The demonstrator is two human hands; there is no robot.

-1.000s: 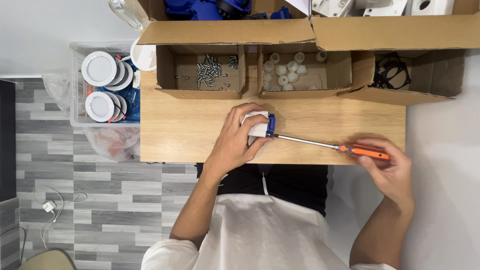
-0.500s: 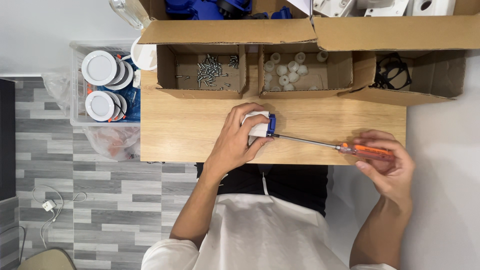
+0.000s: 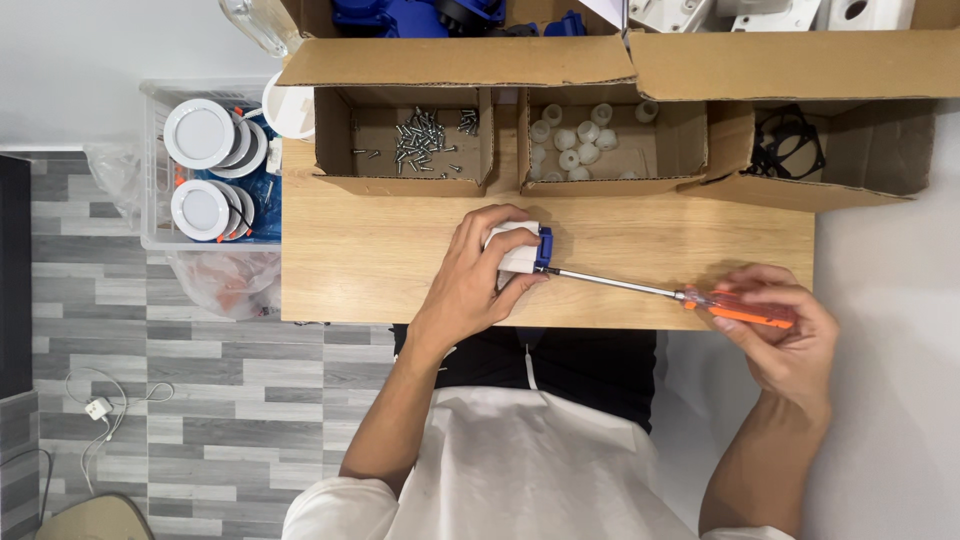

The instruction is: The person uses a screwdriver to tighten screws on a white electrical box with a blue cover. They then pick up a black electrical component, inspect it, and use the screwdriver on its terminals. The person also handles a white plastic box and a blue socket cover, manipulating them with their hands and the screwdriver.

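My left hand (image 3: pixel 478 280) grips a small white part with a blue end (image 3: pixel 527 248) and holds it down on the wooden table (image 3: pixel 360 270). My right hand (image 3: pixel 785 330) is wrapped around the orange handle of a long screwdriver (image 3: pixel 735 308). Its metal shaft runs left to the blue end of the part, where the tip meets it. An open cardboard box of loose screws (image 3: pixel 420 140) and another with several white round parts (image 3: pixel 575 140) stand just behind my left hand.
A third cardboard compartment with black rings (image 3: pixel 790 150) stands at the back right. A clear bin of round white lamp fixtures (image 3: pixel 205 180) sits left of the table, above a plastic bag (image 3: pixel 225 280). Blue and white parts fill boxes along the top edge.
My right hand has turned slightly on the screwdriver handle, fingers shifting over it. My left hand and the white part stay in place.
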